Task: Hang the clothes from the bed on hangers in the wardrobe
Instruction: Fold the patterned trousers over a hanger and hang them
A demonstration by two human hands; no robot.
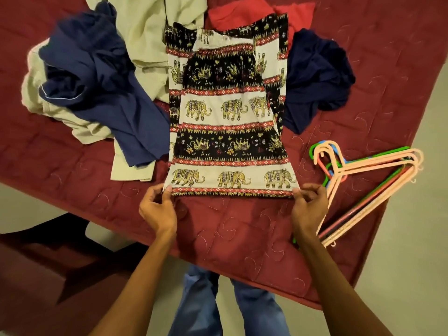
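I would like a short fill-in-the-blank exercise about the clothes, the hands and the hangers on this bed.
The left hand and right hand pinch the near hem of the ____-print garment.
The hangers lie beside the ____ hand.
Everything rests on a dark ____ bedspread.
Missing words: elephant; right; red.

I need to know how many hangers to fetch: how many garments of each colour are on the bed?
Elephant-print garment: 1
Blue garment: 1
Navy garment: 1
Red garment: 1
Cream garment: 1 at least; partly covered by the blue one, perhaps 2
Total: 5 at least
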